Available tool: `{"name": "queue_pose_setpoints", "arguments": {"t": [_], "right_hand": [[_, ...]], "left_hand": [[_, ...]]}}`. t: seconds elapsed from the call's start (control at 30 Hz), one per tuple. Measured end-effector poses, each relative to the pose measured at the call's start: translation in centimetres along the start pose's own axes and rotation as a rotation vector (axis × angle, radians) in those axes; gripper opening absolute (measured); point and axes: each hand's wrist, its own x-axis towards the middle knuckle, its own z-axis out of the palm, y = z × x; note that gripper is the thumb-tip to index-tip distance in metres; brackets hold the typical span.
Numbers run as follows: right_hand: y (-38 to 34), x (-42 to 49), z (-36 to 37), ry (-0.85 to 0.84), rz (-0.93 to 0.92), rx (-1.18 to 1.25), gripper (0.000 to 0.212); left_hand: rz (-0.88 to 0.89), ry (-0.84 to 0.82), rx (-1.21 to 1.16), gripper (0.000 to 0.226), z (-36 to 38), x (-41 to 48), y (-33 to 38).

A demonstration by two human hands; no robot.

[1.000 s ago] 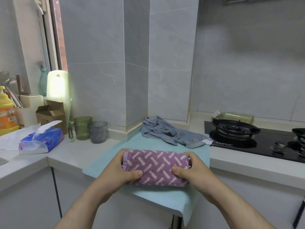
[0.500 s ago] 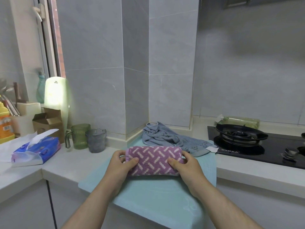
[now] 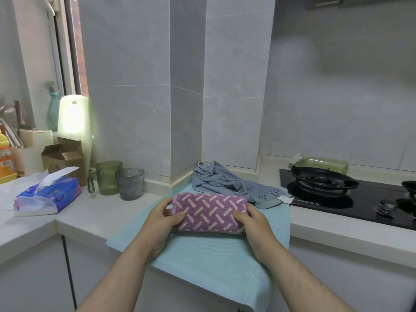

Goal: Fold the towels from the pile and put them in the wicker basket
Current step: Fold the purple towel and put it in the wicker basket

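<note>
Both hands (image 3: 209, 224) around folded purple towel (image 3: 208, 213)

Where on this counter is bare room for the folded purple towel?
Free: the near half of the mat, before the purple towel; the counter between tissue pack and mat; the strip in front of the hob. Crowded: mat's far end under the blue-grey towel, and around the cups.
</note>
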Motion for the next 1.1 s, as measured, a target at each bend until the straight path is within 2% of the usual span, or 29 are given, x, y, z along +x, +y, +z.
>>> {"name": "queue_pose_setpoints", "arguments": {"t": [0.23,0.4,0.67,0.9,1.1], "right_hand": [[0.4,0.6,-0.4,-0.037,0.0,-0.042,0.027],[1.1,1.4,-0.7,0.02,-0.009,-0.059,0.034],[1.6,1.7,-0.9,0.037,-0.004,-0.064,0.029],[1.5,1.6,-1.2,0.0,-0.028,-0.056,0.011],[1.4,1.8,-1.6,-0.051,-0.008,-0.055,0.02]], "left_hand": [[-0.003,0.056,-0.025,0.033,0.0,0.1,-0.2],[-0.019,0.088,-0.061,0.035,-0.1,1.0,-0.6],[-0.019,0.111,-0.072,0.03,-0.1,1.5,-0.9],[0.0,0.136,-0.038,0.019,0.3,1.3,-0.9],[-0.039,0.125,-0.067,0.022,-0.1,1.7,-0.9]]}}
